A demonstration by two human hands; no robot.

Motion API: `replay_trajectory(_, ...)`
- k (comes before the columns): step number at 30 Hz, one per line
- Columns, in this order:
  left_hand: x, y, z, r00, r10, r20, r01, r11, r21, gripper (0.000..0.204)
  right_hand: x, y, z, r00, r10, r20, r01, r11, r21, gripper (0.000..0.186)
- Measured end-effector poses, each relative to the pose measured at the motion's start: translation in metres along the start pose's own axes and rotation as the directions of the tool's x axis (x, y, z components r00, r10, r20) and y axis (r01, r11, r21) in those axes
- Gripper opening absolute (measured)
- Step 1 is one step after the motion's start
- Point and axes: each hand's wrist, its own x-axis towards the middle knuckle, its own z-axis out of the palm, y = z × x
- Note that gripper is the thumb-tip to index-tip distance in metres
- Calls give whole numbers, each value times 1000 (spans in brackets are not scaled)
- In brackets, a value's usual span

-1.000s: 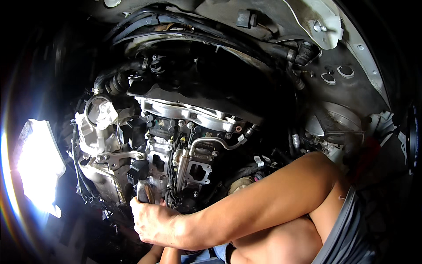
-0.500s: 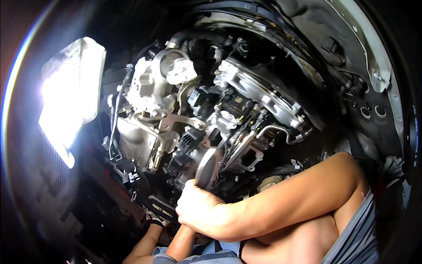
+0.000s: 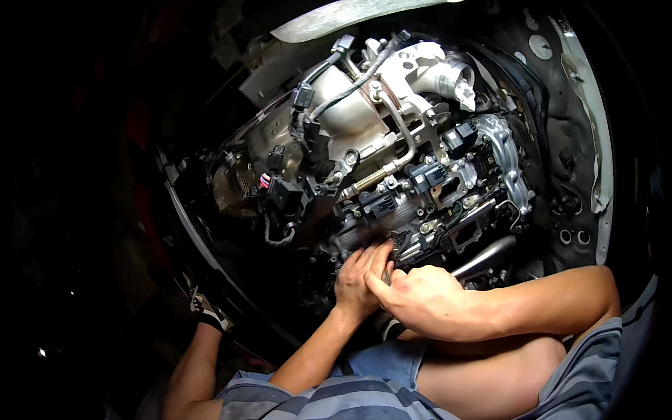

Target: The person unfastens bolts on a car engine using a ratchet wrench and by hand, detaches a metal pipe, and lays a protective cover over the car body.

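A bared car engine [image 3: 392, 185] spreads ahead of me, with both my hands at its near edge. My right hand [image 3: 427, 301] is closed, and a shiny metal tool handle [image 3: 483, 257] with a wider end sticks out past it to the right; the tool's working end is hidden. Just left of it, touching it, my left hand [image 3: 358, 283] has its fingers pressed together and bent over the engine's near side. What lies under those fingers cannot be seen. Black plug-topped engine parts [image 3: 378, 204] and slim metal pipes lie just beyond my fingertips.
A large metal heat shield [image 3: 343, 115] and a cable harness with black connectors [image 3: 285, 196] lie beyond my left hand. A pale lamp panel [image 3: 350, 17] crosses the top. The body edge [image 3: 591, 126] runs down the right; a black-and-white shoe [image 3: 210, 315] rests lower left.
My view has turned, so the engine and the lamp sit differently. The handle, which pointed up from my right hand, now points right. My left hand has come into sight beside the right.
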Motion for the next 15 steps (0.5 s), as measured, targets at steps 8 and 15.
replay_trajectory(8, 2, -4, 6, 982, 102, -160, -113, 992, -58, 31, 28, -9, -31, 964, 40, 264, 21, 974, -225, 14)
replay_trajectory(15, -7, -8, 17, 970, 86, -226, -101, 993, -57, 30, 25, -10, 1, 955, 291, 59, -279, 810, 515, 11)
